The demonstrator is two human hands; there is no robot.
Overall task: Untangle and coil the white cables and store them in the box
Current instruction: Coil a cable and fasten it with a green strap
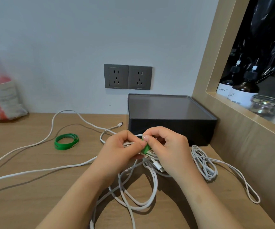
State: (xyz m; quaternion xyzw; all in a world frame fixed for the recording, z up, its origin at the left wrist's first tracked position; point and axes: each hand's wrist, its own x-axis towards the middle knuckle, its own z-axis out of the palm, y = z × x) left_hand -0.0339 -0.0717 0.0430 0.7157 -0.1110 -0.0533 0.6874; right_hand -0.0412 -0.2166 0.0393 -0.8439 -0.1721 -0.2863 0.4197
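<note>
Binding looks to be the step in hand: left hand grips the coiled white cable, right hand fingers pinch a green band round it, and the next move calls for cinching it, then lifting it into the black box just beyond the fingers.

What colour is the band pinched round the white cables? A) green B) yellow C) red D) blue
A: the band that the right hand pinches round the white cables in the left hand is green, like the spare bands nearby.
</note>
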